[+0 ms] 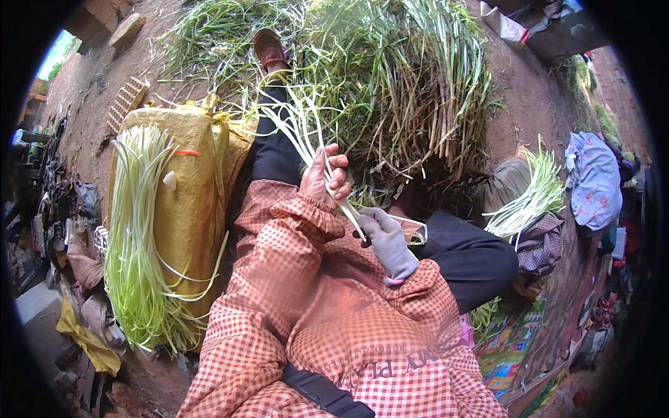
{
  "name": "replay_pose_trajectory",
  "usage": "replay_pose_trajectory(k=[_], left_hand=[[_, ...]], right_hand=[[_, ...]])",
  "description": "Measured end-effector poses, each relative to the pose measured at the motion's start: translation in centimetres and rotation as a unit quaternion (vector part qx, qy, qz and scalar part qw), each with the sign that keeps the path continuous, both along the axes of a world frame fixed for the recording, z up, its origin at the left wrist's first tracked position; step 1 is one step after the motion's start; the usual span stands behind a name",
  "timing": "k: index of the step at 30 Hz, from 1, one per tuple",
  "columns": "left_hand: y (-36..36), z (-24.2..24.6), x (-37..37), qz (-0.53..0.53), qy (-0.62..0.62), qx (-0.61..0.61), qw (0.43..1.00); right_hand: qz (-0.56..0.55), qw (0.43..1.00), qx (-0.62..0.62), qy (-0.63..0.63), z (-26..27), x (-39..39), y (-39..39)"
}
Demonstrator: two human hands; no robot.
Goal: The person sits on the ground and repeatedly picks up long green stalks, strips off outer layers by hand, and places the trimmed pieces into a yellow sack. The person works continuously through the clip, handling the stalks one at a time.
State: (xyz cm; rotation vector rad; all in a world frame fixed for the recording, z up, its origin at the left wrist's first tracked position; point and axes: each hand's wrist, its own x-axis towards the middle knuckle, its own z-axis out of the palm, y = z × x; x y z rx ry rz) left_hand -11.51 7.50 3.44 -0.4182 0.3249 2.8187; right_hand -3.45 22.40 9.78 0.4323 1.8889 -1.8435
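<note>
My bare left hand (326,177) is closed around a small bunch of long pale stalks (292,125), whose thin tips point up and away from me. Just below it, my right hand (387,240) wears a grey glove, its fingers at the lower ends of the same stalks. Something small and dark shows at those fingertips; what it is cannot be told. At the left, a large bundle of pale green-white stalks (136,235) lies on a stuffed yellow woven sack (193,209). A big heap of leafy stalks with brown lower ends (407,89) lies beyond my hands.
Another bunch of pale stalks (533,193) rests on checked cloth (543,243) at the right, near a blue flowered cloth bundle (593,180). My legs stretch either side of the heap. A slatted tan piece (127,103) lies behind the sack. A colourful printed sheet (509,347) lies lower right.
</note>
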Motion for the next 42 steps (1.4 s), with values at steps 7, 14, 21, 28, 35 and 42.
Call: replay_pose_trajectory(k=[7, 14, 21, 28, 35, 42], left_hand=[[1.6, 0.8, 0.6, 0.044, -0.061, 0.001, 0.997], [0.2, -0.4, 3.0, -0.196, -0.064, -0.185, 0.961], [-1.7, -8.8, 4.6, -0.162, -0.060, -0.283, 0.944], [-2.7, -11.3, 5.2, -0.170, -0.061, -0.312, 0.933], [-4.1, -10.1, 5.6, -0.179, -0.054, -0.316, 0.930], [-4.1, -10.2, 5.1, -0.170, -0.042, -0.319, 0.931]], right_hand=[[0.045, 0.931, 0.238, 0.273, -1.4, 1.5, -1.4], [0.365, 0.860, 0.347, 0.082, 0.9, 2.8, -0.3], [0.259, 0.880, 0.260, 0.303, 5.0, -6.1, -9.8], [0.388, 0.773, 0.321, 0.386, 3.4, -8.7, -30.1], [0.398, 0.683, 0.443, 0.423, -0.4, -9.4, -38.0], [0.348, 0.935, 0.009, 0.064, 4.6, -9.1, -34.1]])
